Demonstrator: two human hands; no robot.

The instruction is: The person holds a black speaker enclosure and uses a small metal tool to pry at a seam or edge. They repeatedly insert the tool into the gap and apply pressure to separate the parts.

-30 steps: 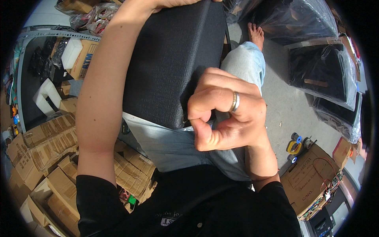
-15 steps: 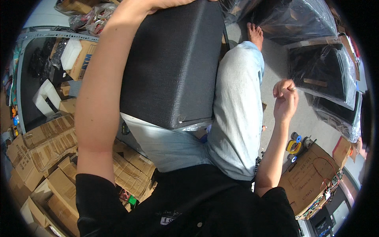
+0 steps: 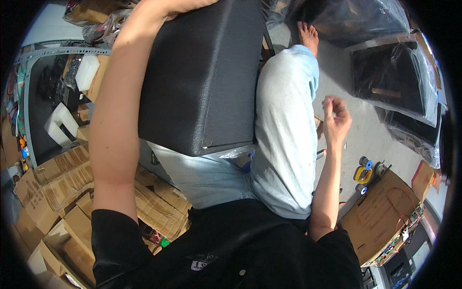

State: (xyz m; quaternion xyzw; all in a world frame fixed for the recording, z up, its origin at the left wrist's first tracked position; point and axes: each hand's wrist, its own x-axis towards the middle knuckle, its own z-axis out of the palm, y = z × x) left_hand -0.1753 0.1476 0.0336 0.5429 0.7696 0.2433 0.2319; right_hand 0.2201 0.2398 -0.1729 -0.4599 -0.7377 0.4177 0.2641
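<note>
Touching the left hand [image 3: 183, 4], the black box [image 3: 197, 82] sits apart from the curled right hand [image 3: 338, 118], grips unclear.

I see cardboard boxes [image 3: 67, 172] at the frame's lower left, white foam [image 3: 87, 72] at the upper left and plastic-wrapped black boxes [image 3: 392, 77] at the upper right.

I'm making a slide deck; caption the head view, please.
Left hand on the far end of a black box, right hand apart from it, beside the light-blue jeans.
</note>
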